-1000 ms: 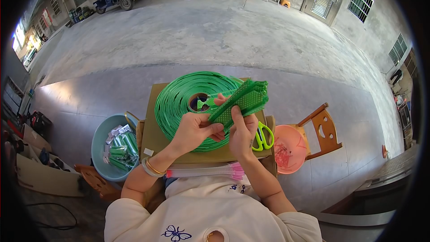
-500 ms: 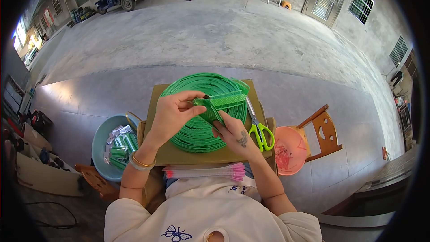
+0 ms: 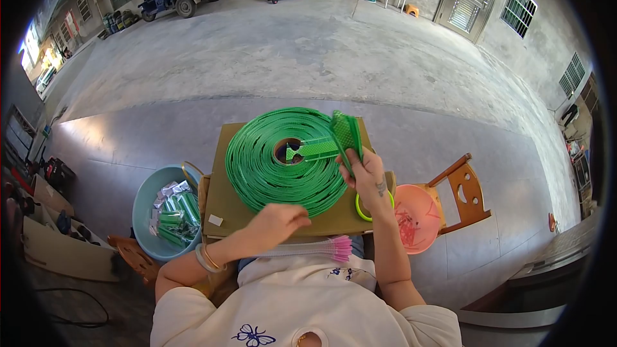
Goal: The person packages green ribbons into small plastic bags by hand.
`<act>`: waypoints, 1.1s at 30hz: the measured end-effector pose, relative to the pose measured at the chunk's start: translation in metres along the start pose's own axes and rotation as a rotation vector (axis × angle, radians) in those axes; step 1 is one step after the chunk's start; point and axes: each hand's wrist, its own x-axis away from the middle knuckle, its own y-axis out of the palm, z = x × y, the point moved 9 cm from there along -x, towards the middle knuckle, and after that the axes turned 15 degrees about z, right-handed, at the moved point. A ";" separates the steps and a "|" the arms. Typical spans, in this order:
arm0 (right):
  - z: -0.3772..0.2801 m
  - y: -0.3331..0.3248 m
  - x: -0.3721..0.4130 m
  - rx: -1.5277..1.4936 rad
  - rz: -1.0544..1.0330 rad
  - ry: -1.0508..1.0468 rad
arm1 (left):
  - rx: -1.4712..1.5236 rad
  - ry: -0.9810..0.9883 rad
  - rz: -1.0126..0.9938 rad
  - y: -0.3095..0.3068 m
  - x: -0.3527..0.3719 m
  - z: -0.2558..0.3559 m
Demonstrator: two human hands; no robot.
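My right hand [image 3: 366, 177] grips a folded bunch of green patterned plastic strip [image 3: 347, 130], raised over the right side of a large flat roll of green strip [image 3: 257, 170]. A flat length of the strip runs left from the bunch across the roll's core. My left hand [image 3: 279, 223] is apart from the strip, near the roll's front edge, its fingers extended and slightly bent with nothing visible in them. Just below it, a bundle of thin clear sticks with pink ends [image 3: 340, 249] lies across my lap. Scissors with lime-green handles [image 3: 363, 212] are mostly hidden behind my right hand.
The roll lies on a brown board [image 3: 225, 202] with a small white piece [image 3: 215, 220] on it. A blue basin [image 3: 143, 218] of green-and-silver packets stands left. On the right, a pink basin [image 3: 427, 218] sits by a wooden chair [image 3: 469, 193].
My left hand has let go of the green strip and moved down toward my lap. My right hand has lifted the folded bunch up and to the right, uncovering the roll's core.
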 end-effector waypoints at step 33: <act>0.013 0.048 0.031 -0.133 -0.394 0.355 | 0.712 -0.408 0.457 -0.077 -0.060 -0.031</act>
